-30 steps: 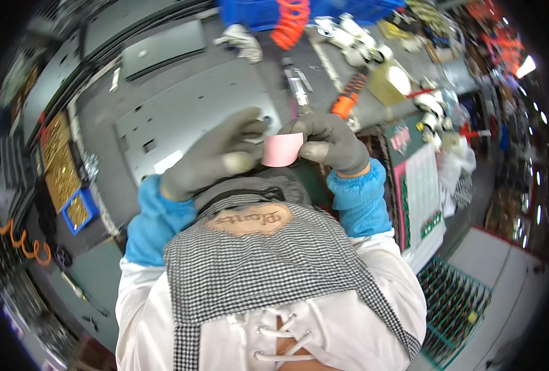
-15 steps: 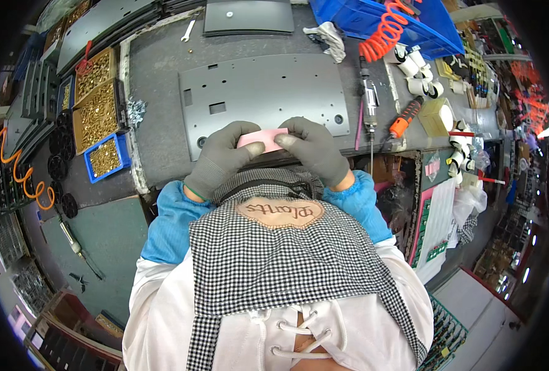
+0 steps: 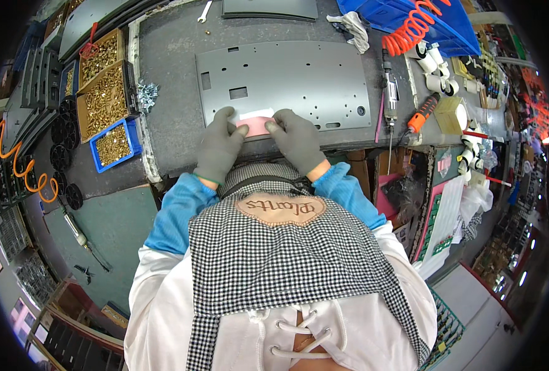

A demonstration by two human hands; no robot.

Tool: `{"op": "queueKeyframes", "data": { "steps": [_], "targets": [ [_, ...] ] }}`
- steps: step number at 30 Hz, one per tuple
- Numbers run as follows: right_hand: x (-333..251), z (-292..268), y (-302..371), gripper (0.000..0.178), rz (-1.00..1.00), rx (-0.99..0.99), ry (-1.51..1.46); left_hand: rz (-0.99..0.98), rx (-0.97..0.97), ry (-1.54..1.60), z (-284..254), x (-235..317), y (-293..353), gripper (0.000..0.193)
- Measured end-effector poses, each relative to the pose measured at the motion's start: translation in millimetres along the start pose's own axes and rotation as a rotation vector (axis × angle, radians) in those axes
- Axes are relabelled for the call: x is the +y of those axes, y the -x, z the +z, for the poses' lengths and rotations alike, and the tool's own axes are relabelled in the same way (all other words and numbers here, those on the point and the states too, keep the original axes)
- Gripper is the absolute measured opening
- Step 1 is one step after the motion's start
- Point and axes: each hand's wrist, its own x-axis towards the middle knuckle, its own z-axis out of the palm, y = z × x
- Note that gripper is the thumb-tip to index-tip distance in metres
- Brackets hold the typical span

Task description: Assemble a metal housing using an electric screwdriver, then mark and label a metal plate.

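Observation:
A small pink slip is pinched between both my gloved hands, its ends under the thumbs. Along its far edge shows a white strip; whether it belongs to the slip I cannot tell. My left hand, in a grey glove, is closed on the left end, and my right hand, gloved alike, is closed on the right end. Both are over the near edge of a large dark-grey metal panel with holes and rectangular cutouts. Whether the slip touches the panel is unclear.
Left of the panel are boxes of brass fasteners, a blue tray and silver screws. To its right lie a power screwdriver and an orange-handled tool. A wrench, a rag and a blue bin are farther back.
The pink slip now lies tilted the other way, and a white strip shows at its far edge. My left fingers point farther forward. The whole view has shifted slightly.

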Motion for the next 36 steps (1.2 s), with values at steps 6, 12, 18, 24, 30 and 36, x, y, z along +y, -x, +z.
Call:
{"op": "queueKeyframes", "data": {
  "steps": [6, 12, 18, 24, 30, 36],
  "targets": [
    [3.6, 8.5, -11.1, 0.029, -0.023, 0.039, 0.156, 0.006, 0.02, -0.174, 13.0, -4.2, -20.9, 0.055],
    [7.1, 7.7, -19.6, 0.027, -0.029, 0.009, 0.198, 0.064, 0.045, -0.313, 22.3, -15.2, -25.8, 0.055],
    [14.4, 0.9, -17.8, 0.03, -0.055, 0.013, 0.237, 0.095, 0.095, -0.305, 24.8, -17.6, -26.4, 0.054],
    [23.8, -44.9, 0.3, 0.03, 0.002, 0.267, 0.167, 0.033, 0.066, -0.246, 14.5, -8.5, -23.0, 0.061],
    [57.8, -70.2, 21.4, 0.031, 0.068, 0.395, 0.137, 0.069, 0.15, -0.328, 14.8, -2.6, -20.8, 0.071],
    [62.5, -70.0, 28.0, 0.031, 0.131, 0.381, 0.128, 0.042, 0.139, -0.365, 17.5, -5.1, -26.1, 0.078]
  ]
}}
